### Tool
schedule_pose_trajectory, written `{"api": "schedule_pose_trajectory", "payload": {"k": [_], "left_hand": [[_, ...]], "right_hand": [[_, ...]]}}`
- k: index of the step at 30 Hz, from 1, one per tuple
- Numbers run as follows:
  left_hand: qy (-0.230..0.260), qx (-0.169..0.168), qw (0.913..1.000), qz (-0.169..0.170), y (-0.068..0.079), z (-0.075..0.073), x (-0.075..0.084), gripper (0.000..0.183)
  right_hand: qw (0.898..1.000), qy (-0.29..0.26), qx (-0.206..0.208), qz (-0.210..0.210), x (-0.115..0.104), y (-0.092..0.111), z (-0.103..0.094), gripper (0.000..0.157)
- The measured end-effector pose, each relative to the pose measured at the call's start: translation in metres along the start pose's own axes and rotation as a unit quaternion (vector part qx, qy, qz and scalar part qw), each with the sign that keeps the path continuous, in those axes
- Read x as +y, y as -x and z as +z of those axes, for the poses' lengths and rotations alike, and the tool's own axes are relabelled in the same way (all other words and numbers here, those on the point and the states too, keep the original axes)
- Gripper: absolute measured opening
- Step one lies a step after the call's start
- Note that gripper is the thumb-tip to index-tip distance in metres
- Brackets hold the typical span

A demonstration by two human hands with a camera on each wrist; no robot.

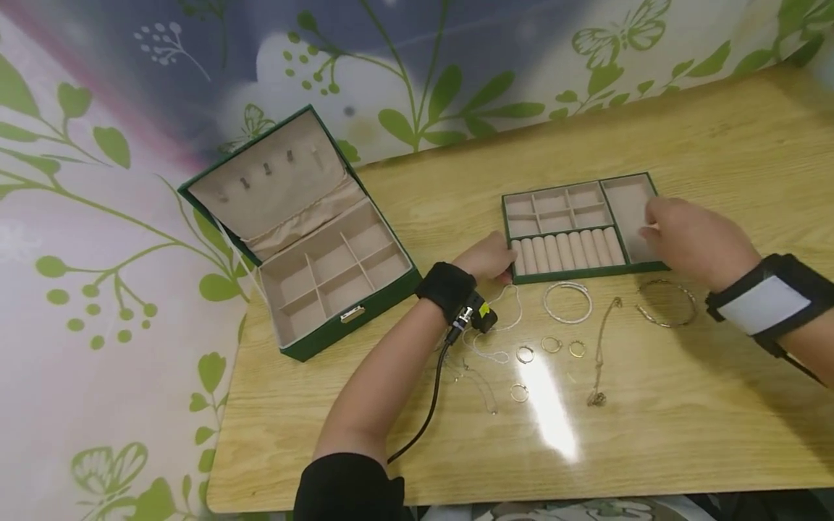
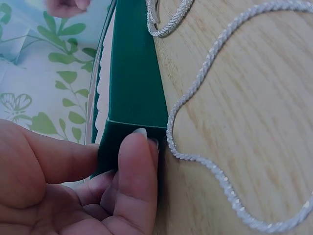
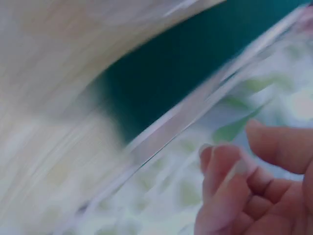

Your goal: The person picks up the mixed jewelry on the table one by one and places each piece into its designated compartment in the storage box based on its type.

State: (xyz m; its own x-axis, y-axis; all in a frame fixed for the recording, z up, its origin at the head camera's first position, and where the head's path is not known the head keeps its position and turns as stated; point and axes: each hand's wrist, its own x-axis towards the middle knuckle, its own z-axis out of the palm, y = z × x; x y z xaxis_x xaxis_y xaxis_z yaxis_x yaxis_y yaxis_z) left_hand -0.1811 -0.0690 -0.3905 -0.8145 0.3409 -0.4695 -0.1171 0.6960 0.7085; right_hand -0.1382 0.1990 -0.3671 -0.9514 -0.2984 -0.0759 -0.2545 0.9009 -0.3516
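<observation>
A green jewelry tray (image 1: 567, 276) with small compartments, padded ring rolls and one long compartment lies on the table. My left hand (image 1: 485, 259) grips its near-left corner; in the left wrist view, the thumb and curled fingers (image 2: 134, 181) are at the green end wall. My right hand (image 1: 700, 242) hovers over the long compartment, fingers loosely bent. In the blurred right wrist view, a gap shows between thumb and fingertips, with nothing seen in them. Close to the left hand lies a white rope-like necklace (image 2: 215, 169). A silver bangle (image 1: 589, 304) sits before the tray.
An open green jewelry box (image 1: 384, 310) with divided compartments stands at left, its lid raised. Toward the front lie several small rings (image 1: 519, 384), a gold-toned chain necklace (image 1: 598, 354), a thin chain (image 1: 485, 387) and a bracelet (image 1: 693, 307). A patterned wall covering (image 1: 449, 94) borders the table.
</observation>
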Motion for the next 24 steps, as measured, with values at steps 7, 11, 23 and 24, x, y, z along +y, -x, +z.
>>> {"api": "schedule_pose_trajectory", "payload": {"k": [7, 11, 23, 24], "left_hand": [[0.033, 0.012, 0.9992, -0.02, -0.001, 0.001, 0.001, 0.042], [0.048, 0.01, 0.9985, -0.022, 0.002, 0.001, 0.001, 0.043], [0.094, 0.007, 0.9955, -0.011, 0.006, 0.004, -0.002, 0.041], [0.09, 0.01, 0.9958, -0.008, 0.006, 0.004, -0.003, 0.038]], "right_hand": [[0.984, -0.062, -0.08, -0.145, -0.065, 0.025, 0.029, 0.008], [0.974, -0.062, -0.126, -0.175, -0.078, 0.032, 0.046, 0.016], [0.968, -0.072, -0.147, -0.192, -0.085, 0.034, 0.06, 0.026], [0.967, -0.073, -0.149, -0.191, -0.085, 0.034, 0.06, 0.026]]}}
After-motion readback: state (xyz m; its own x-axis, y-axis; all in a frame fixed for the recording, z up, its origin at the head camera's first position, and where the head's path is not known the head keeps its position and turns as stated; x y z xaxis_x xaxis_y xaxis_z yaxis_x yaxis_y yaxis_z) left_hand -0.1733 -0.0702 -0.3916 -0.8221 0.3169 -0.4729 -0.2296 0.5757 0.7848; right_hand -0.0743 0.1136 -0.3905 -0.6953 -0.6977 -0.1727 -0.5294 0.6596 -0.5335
